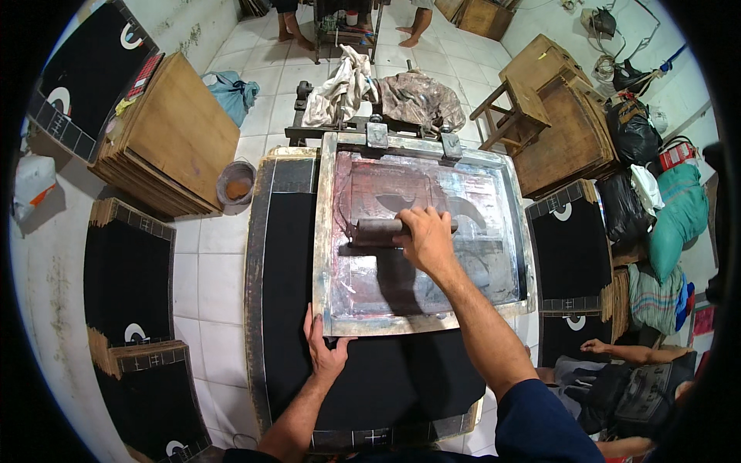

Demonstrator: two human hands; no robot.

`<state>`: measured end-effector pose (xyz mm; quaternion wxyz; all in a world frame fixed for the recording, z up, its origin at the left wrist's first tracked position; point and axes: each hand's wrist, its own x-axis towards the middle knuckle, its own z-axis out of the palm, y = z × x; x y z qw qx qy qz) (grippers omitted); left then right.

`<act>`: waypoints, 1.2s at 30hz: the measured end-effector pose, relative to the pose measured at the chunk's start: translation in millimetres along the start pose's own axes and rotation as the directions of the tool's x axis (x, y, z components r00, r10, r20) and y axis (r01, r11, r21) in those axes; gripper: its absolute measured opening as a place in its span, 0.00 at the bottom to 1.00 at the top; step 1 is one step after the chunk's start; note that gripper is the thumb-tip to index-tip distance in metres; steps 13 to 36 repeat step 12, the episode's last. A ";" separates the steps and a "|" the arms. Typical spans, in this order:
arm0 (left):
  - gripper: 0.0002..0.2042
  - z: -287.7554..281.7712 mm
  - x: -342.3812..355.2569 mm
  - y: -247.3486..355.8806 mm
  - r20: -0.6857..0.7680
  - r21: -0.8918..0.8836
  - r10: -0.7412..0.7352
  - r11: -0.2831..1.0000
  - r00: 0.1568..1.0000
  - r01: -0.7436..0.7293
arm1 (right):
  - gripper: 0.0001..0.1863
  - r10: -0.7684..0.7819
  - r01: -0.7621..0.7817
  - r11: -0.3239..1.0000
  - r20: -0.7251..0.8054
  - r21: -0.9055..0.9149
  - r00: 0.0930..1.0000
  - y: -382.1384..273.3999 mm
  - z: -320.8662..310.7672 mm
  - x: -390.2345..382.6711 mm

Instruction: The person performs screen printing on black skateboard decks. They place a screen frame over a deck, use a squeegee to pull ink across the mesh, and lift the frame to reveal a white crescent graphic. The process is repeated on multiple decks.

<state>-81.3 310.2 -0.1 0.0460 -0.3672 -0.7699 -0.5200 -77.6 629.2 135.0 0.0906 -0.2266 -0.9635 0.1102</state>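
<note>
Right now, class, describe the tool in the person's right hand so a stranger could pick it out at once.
Find the big metal-framed printing screen lying on the black table in the middle of the room. On its mesh, near the centre, the right hand grips a squeegee, a short dark bar lying crosswise. It is the only loose tool on the screen; the left hand only presses the frame's near edge.

There is one view. The camera sits on the person's head and looks almost straight down. It is close to the table (285, 255) and the metal frame (324, 231) lying on it. Both arms come in from the bottom edge. The round wide picture bends straight lines near its rim. At the top it reaches far across the tiled floor (262, 85).
</note>
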 end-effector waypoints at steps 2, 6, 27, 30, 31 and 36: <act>0.42 1.4 -1.7 -3.7 -0.007 0.061 0.048 0.997 0.999 -0.048 | 0.21 -0.021 0.020 1.000 0.041 0.020 0.999 5.2 7.9 2.7; 0.42 2.7 -2.7 -3.5 -0.009 0.072 0.038 0.997 0.999 -0.037 | 0.23 -0.022 0.020 0.999 -0.033 -0.043 0.999 31.2 24.6 58.6; 0.42 1.6 0.7 1.8 -0.010 0.137 0.030 0.990 0.999 -0.029 | 0.29 0.133 -0.129 0.991 0.135 -0.041 0.982 51.9 14.7 142.1; 0.42 1.6 0.7 1.8 -0.010 0.137 0.030 0.990 0.999 -0.029 | 0.29 0.133 -0.129 0.991 0.135 -0.041 0.982 51.9 14.7 142.1; 0.42 1.6 0.7 1.8 -0.010 0.137 0.030 0.990 0.999 -0.029 | 0.29 0.133 -0.129 0.991 0.135 -0.041 0.982 51.9 14.7 142.1; 0.42 1.6 0.7 1.8 -0.010 0.137 0.030 0.990 0.999 -0.029 | 0.29 0.133 -0.129 0.991 0.135 -0.041 0.982 51.9 14.7 142.1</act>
